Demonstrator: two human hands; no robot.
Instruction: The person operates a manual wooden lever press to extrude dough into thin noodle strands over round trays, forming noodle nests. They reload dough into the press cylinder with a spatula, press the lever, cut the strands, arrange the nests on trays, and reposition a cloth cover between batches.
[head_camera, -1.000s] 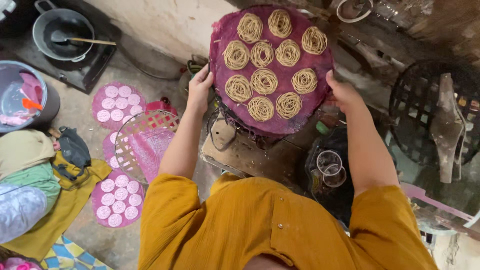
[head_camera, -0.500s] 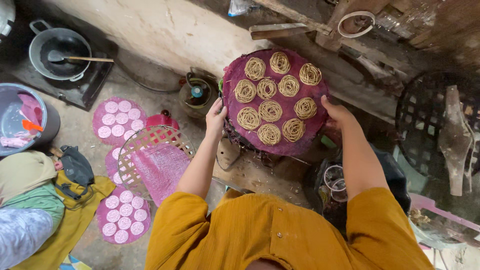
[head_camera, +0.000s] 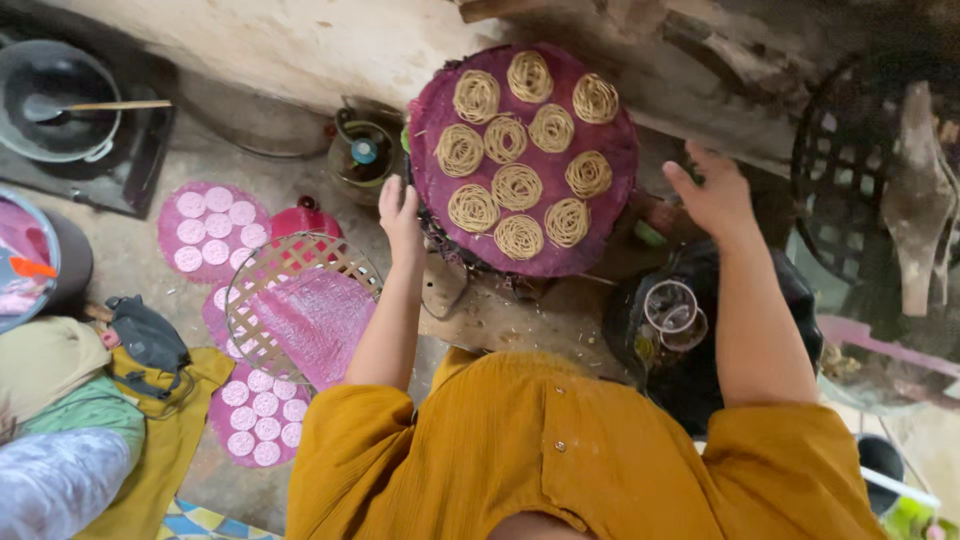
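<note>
Purple round tray sits on a stand ahead of me, loaded with ten noodle coils. My left hand is open, empty, just beside its left rim. My right hand hangs open, fingers spread, holding nothing, off its right edge.

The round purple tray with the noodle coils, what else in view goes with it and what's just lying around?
In hand:
purple tray carrying nine noodle coils
left hand near its edge
right hand, open, off to its right

Lying about:
woven bamboo mat
pink mats of white discs
pot with ladle
black pouch
</note>
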